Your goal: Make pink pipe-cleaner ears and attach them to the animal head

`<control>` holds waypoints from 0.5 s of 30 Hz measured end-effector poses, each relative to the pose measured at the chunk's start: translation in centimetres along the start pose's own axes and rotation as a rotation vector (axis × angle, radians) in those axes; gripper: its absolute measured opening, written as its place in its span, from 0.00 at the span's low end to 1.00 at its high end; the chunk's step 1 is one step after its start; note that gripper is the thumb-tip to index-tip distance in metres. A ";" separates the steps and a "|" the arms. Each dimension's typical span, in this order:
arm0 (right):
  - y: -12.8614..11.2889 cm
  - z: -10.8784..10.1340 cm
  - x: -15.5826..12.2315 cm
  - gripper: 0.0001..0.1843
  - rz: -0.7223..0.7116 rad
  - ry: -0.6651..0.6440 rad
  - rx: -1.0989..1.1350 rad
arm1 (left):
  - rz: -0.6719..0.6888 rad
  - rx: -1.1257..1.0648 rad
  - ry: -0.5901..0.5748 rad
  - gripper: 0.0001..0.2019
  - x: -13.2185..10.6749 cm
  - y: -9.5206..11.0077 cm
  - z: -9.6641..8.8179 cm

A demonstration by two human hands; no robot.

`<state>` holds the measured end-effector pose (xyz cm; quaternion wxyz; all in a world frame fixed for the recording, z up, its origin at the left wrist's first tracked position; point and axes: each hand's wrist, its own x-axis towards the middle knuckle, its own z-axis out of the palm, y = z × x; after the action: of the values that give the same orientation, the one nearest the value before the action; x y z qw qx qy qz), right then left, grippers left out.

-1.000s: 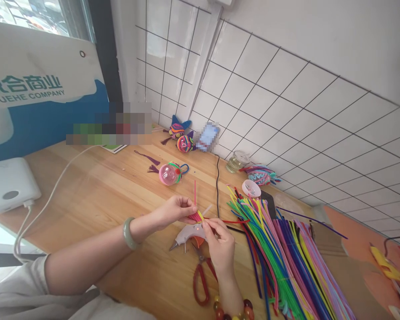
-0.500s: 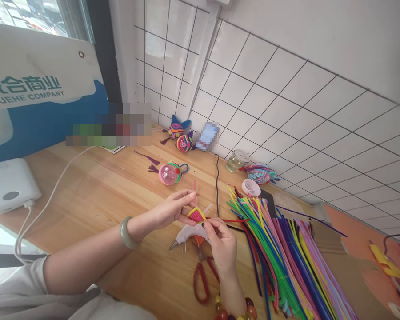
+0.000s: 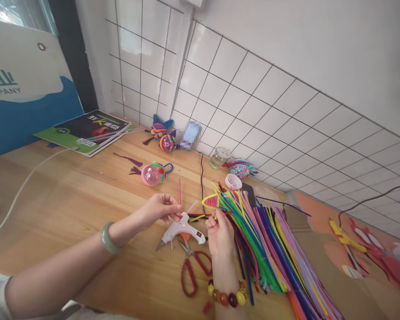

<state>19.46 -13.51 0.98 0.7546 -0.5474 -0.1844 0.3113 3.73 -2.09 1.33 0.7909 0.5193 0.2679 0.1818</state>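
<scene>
My left hand (image 3: pixel 160 209) is pinched shut on a thin pink pipe cleaner (image 3: pixel 179 192) that stands upright above its fingertips. My right hand (image 3: pixel 220 234) is closed on a small triangular piece (image 3: pixel 211 201), a pink coil edged in yellow, held just above the fingers beside the heap of coloured pipe cleaners (image 3: pixel 270 240). A white glue gun (image 3: pixel 180 229) lies on the wooden table (image 3: pixel 86 200) between and below both hands. Red-handled scissors (image 3: pixel 194 267) lie just in front of it. A green bangle is on my left wrist and a bead bracelet on my right.
A pink ball with coloured wrapping (image 3: pixel 152 174), purple tassels (image 3: pixel 130 160), two small woven figures (image 3: pixel 162 133), a glass jar (image 3: pixel 219 157) and a small round dish (image 3: pixel 233 181) lie toward the tiled wall. A magazine (image 3: pixel 86 130) and white cable (image 3: pixel 26 178) are at left. A black cord (image 3: pixel 202 178) runs to the glue gun.
My hands have parted: the right hand carried the yellow-edged pink piece to the right, toward the pipe cleaner heap, while the left kept the pink stem. The view swung right.
</scene>
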 end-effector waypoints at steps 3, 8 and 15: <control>0.0 -0.4 0.3 0.10 -0.030 0.034 0.014 | -0.026 0.076 -0.032 0.16 0.0 -0.1 0.3; -0.1 -1.0 0.7 0.10 -0.074 0.075 0.008 | 0.001 0.127 -0.049 0.16 -0.3 0.1 0.6; -0.2 -1.7 1.2 0.11 -0.174 0.128 -0.091 | 0.081 0.155 0.010 0.18 -0.5 0.3 0.9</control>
<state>21.47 -13.97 0.53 0.7633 -0.5818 -0.1967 0.2005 3.92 -2.89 1.96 0.7391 0.5883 0.2640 0.1948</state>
